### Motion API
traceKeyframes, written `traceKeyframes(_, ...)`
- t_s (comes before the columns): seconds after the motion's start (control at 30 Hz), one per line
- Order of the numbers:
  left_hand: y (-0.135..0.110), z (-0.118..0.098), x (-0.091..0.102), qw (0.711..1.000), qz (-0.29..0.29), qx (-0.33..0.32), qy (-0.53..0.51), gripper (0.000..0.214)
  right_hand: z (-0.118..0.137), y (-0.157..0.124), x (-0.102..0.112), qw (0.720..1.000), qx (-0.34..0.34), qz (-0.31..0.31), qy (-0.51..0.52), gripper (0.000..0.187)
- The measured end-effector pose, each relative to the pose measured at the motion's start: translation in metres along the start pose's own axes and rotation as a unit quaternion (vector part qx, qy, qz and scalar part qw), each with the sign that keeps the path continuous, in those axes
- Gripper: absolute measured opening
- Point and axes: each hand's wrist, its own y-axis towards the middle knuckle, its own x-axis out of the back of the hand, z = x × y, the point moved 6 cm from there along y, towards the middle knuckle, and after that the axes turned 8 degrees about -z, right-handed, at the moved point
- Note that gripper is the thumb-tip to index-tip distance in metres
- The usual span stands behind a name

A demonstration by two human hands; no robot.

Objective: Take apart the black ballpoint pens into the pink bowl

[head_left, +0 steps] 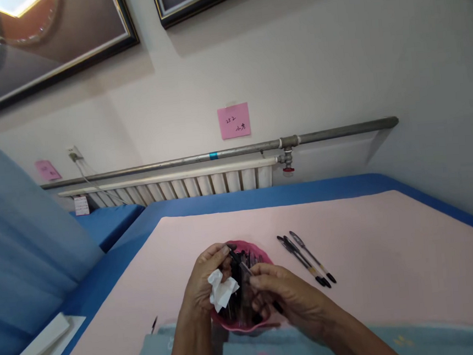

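Note:
My left hand (207, 276) is closed, pinching the dark end of a pen (239, 260) between thumb and fingers. A crumpled white tissue (222, 292) is tucked in the same hand. From the other side, my right hand (286, 292) grips the pen's clear part, with a dark tip showing below its fingers. Both hands are over a pink basket (262, 250) that holds many dark and clear pen pieces. Whether the pen is in one piece or two is too small to tell. Several capped pens (303, 257) lie side by side to the basket's right.
A pink sheet (371, 254) covers the blue-edged table (255, 198). One small dark pen part (154, 324) lies at the left, by a light blue cloth (152, 353). Behind stand a radiator (204, 185) and a pipe (332, 134). A blue curtain (14, 246) hangs left.

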Motion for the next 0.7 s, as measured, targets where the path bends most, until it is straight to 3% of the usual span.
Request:
traceKeyframes(0.13,-0.0012,-0.0019,0.0001,1.000,0.005,0.002,0.006,0.029,-0.0027,-0.0006,-0.0030,0.999,-0.018,0.035,0.006,0.023)
traceKeyframes(0.27,-0.0028,-0.0035,-0.0009,1.000,0.010,0.005,0.007,0.029,0.0026,0.0013,0.0016,0.999,0.035,0.001,-0.003,0.016)
traceKeyframes(0.43,-0.0014,-0.0021,-0.0012,1.000,0.013,0.015,0.006,0.031,-0.0035,0.0027,-0.0013,0.999,-0.016,0.030,0.026,0.024)
traceKeyframes(0.57,-0.0001,-0.0005,-0.0004,1.000,0.013,0.019,0.008,0.032,-0.0019,0.0064,0.0018,0.999,0.026,0.011,0.018,0.018)
traceKeyframes(0.7,-0.0005,-0.0017,0.0002,1.000,0.010,0.010,0.006,0.031,-0.0018,0.0055,0.0012,0.999,0.014,0.021,0.031,0.019)
